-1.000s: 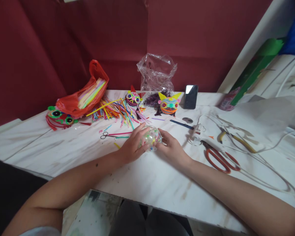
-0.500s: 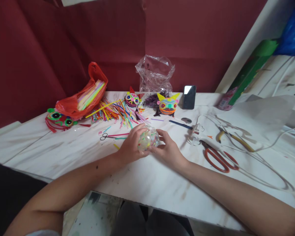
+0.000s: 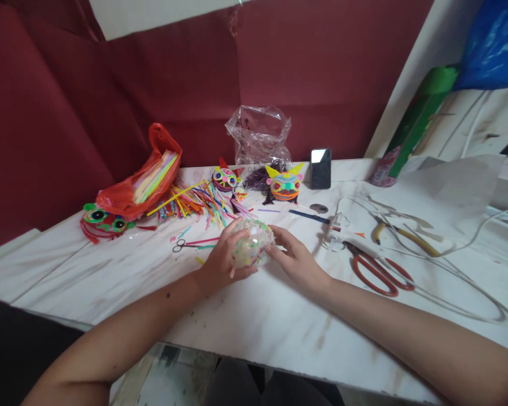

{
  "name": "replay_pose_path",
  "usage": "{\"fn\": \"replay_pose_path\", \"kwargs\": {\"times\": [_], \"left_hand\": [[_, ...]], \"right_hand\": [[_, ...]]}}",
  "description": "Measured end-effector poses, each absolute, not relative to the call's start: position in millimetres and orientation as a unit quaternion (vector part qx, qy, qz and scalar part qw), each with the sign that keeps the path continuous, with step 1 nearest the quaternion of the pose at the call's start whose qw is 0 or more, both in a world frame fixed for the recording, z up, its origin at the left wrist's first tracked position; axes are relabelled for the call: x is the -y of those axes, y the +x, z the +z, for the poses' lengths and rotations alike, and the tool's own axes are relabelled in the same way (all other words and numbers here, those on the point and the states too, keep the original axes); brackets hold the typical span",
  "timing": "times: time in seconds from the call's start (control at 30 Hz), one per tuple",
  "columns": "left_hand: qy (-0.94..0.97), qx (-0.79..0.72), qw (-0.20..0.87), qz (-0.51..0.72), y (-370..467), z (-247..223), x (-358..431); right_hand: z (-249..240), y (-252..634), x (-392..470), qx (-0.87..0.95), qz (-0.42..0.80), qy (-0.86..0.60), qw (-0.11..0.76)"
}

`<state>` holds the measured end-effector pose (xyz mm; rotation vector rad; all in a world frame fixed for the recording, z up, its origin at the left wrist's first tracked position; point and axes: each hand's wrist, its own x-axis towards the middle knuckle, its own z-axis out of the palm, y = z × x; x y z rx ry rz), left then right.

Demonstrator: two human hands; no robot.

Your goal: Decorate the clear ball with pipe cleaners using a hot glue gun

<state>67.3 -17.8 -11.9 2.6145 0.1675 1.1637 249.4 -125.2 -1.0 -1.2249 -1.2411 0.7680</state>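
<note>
The clear balloon (image 3: 251, 246), rounded and speckled with red, green and yellow bits, sits between both hands above the near-middle tabletop (image 3: 275, 316). The left hand (image 3: 225, 256) cups its left side; the right hand's (image 3: 296, 256) fingers touch its right.

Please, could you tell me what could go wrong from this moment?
The clear speckled ball might slip or be squashed if the left hand and right hand press unevenly. The glue gun lies near the right hand; if hot, it could burn. The small scissors lie beside the left hand and could scratch it.
</note>
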Motion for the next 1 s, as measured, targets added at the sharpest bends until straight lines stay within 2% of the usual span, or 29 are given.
{"fn": "replay_pose_path", "kwargs": {"times": [0.23,0.7,0.87,1.0], "left_hand": [[0.915,-0.031,0.091,0.392,65,-9,17],[0.907,0.009,0.085,0.412,63,-13,10],[0.915,-0.001,0.069,0.397,61,-15,10],[0.911,-0.005,0.072,0.406,60,-18,9]], "right_hand": [[-2,248,124,0.506,0.324,-0.532,0.597],[7,251,126,0.498,0.312,-0.550,0.594],[11,251,128,0.517,0.338,-0.521,0.589],[11,250,126,0.487,0.359,-0.499,0.620]]}}
